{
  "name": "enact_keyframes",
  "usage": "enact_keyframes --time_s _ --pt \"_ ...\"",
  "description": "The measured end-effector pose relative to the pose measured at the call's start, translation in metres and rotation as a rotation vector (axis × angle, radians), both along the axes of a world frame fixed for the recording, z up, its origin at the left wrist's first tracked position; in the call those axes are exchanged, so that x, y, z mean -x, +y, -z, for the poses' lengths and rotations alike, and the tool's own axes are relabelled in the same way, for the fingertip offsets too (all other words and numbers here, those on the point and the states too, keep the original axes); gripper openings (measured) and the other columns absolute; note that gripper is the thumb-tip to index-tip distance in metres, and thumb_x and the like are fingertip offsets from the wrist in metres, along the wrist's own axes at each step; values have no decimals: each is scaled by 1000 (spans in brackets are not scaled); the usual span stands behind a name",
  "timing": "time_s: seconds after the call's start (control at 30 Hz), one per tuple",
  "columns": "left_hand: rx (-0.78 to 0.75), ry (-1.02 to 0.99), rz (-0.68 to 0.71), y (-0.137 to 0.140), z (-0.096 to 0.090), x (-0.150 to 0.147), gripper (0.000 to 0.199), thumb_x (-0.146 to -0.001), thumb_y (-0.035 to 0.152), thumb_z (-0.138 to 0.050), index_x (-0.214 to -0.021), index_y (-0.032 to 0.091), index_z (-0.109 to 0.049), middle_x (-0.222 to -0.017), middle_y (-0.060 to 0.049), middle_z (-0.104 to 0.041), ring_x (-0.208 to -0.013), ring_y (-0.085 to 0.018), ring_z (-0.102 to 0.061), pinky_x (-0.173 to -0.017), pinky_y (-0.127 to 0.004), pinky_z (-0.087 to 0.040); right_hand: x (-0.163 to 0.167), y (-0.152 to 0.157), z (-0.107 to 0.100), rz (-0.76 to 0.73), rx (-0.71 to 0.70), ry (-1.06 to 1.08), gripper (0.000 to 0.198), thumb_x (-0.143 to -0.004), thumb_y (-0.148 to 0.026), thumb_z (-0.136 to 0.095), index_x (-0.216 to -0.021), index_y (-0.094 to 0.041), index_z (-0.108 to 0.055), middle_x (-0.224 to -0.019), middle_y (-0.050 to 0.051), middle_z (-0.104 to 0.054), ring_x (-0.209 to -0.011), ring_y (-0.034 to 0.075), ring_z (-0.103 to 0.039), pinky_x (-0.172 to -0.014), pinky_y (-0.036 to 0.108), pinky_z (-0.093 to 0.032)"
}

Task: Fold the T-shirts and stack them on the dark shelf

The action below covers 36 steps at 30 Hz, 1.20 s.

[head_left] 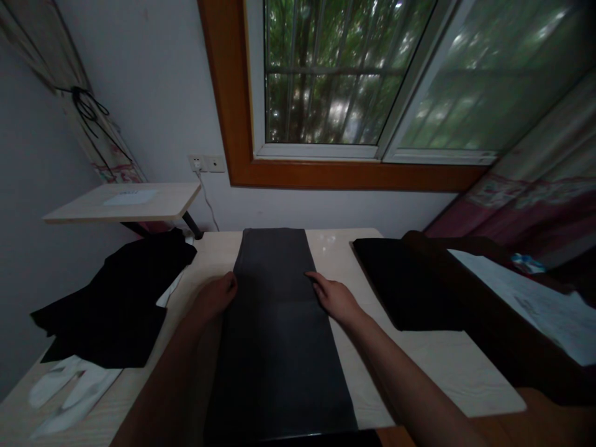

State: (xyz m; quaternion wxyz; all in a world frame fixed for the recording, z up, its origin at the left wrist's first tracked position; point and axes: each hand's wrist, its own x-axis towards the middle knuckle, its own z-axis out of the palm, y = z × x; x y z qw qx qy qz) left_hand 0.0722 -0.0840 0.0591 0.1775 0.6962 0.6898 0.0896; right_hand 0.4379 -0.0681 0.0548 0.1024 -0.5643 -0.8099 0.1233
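A long dark grey piece of cloth lies flat down the middle of the table, running from the far edge towards me. My left hand is closed at its left edge, with curled fingers partly hidden from view. At the opposite edge, my right hand pinches the cloth between thumb and fingers. Both hands are at about the same distance along the strip. The near end of the cloth reaches a black edge at the bottom of the view.
A heap of black cloth lies left over white cloth pieces. To the right is a flat black folded cloth. A small raised wooden shelf stands at back left. Behind the pale table is a window.
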Motion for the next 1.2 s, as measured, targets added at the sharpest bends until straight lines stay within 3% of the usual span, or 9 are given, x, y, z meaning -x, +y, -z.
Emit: enact_keyframes --time_s 0.13,0.27,0.4,0.5,0.63,1.0,1.2 --pt "-119 -84 -122 5 4 2 21 -91 36 -53 -106 26 -62 -86 -1 -69 -79 -20 -65 -71 -30 -44 2 0 3 53 -42 18 42 -103 -35 -39 -143 -28 -51 -104 5 -77 -90 23 -73 -79 30 -50" --pt "-309 -137 -104 17 13 3 20 -91 34 -54 -97 22 -69 -93 -4 -68 -89 -20 -63 -87 -33 -47 5 1 7 1 -160 88 36 -102 -31 -41 -132 -22 -60 -117 8 -72 -103 21 -68 -92 31 -49" --pt "-398 -99 -112 28 18 -4 21 -91 38 -58 -91 23 -71 -96 -5 -68 -98 -23 -60 -99 -37 -44 7 3 8 -27 -266 42 32 -101 -31 -45 -122 -20 -67 -106 10 -66 -102 24 -62 -94 35 -47" --pt "-406 -43 -127 30 18 -10 21 -88 42 -63 -91 23 -70 -96 -5 -67 -99 -25 -58 -98 -39 -44 10 3 8 -51 -298 11 30 -100 -32 -49 -121 -22 -68 -104 10 -62 -101 26 -58 -93 38 -47" --pt "-380 -25 -100 31 20 -11 12 -87 34 -63 -84 23 -66 -94 -5 -66 -97 -24 -58 -95 -38 -46 12 2 6 -88 -302 -8 29 -99 -31 -51 -122 -23 -68 -109 11 -60 -102 27 -54 -92 40 -46" --pt "-436 -172 -182 31 24 -5 12 -87 29 -56 -78 23 -57 -90 -4 -61 -91 -21 -60 -89 -35 -48 8 2 6 -96 -281 -19 30 -100 -32 -51 -125 -26 -66 -116 11 -61 -108 28 -51 -94 41 -45" --pt "-444 -197 -94 28 24 -7 11 -91 30 -50 -83 23 -53 -89 -6 -61 -93 -24 -57 -89 -38 -48 6 4 9 -102 -283 -3 29 -100 -32 -52 -124 -26 -66 -114 10 -61 -106 27 -52 -93 40 -45"
